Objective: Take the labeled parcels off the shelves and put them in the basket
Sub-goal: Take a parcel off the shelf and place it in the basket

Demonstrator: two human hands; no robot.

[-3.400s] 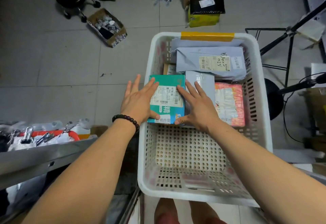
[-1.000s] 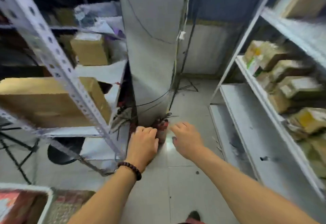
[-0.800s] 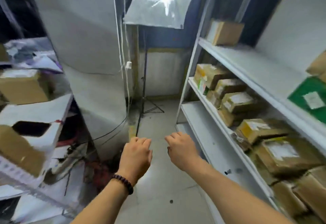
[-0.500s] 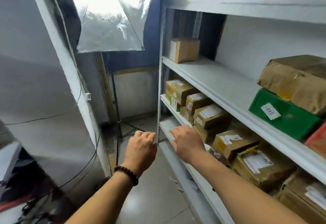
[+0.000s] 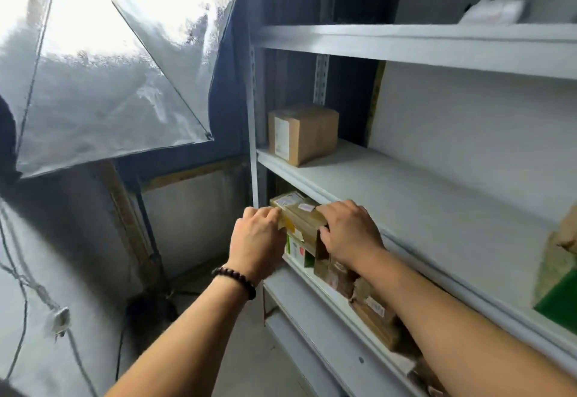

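A brown taped parcel with white labels sits at the left end of the lower shelf, on top of a green-and-white box. My left hand grips its left end, fingers curled round the edge. My right hand grips its right end from above. More brown labelled parcels line the same shelf under my right forearm. Another brown box stands alone on the shelf above. The basket is out of view.
White metal shelving fills the right side, with a green box at the far right edge. A silvery reflective sheet hangs at the left. Cables run down the grey wall at the lower left.
I turned from the basket to the shelves. Both hands, free half a second ago, have reached forward and taken hold of the top parcel at the lower shelf's left end.
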